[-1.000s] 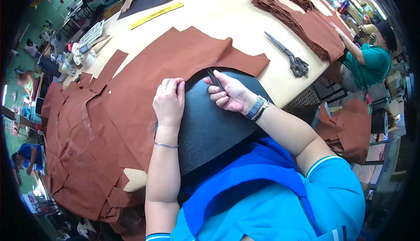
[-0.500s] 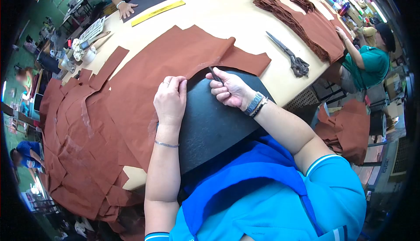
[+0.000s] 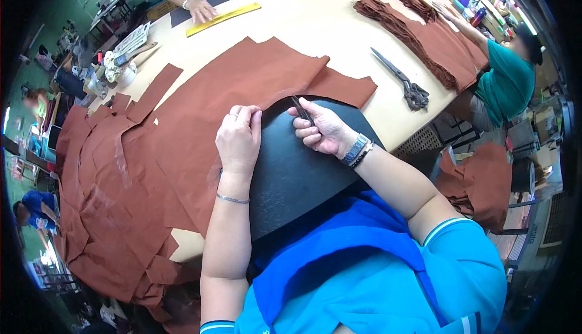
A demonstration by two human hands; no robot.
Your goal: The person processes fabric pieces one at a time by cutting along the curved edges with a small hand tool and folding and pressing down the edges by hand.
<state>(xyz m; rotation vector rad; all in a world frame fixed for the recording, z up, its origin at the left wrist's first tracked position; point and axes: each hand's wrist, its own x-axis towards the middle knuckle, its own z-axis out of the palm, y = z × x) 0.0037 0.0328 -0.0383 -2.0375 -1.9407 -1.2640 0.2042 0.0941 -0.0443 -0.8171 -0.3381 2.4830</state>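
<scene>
A large rust-brown sheet of fabric (image 3: pixel 218 85) spreads over the table, its near right edge curving along a black board (image 3: pixel 303 158) in front of my body. My left hand (image 3: pixel 239 137) is closed in a pinch at that edge, knuckles up. Just right of it, my right hand (image 3: pixel 324 128) is wrapped round a small, dark, slim tool (image 3: pixel 302 110), palm turned partly up. The tool's tip points up toward the fabric edge; its exact kind cannot be made out. Faint whitish marks show on the cloth near the edge.
Large dark scissors (image 3: pixel 401 79) lie to the right, beyond them stacked brown pieces (image 3: pixel 424 40) beside a co-worker in green (image 3: pixel 506 85). Across the table (image 3: pixel 297 25), another person's hand (image 3: pixel 200 10) is near a yellow ruler (image 3: pixel 224 19). More brown cloth (image 3: pixel 121 213) covers the left.
My hands have barely shifted; the tool stays in my right hand. The co-worker at right now reaches farther across the stack. The opposite person's hand has moved onto the yellow ruler's side.
</scene>
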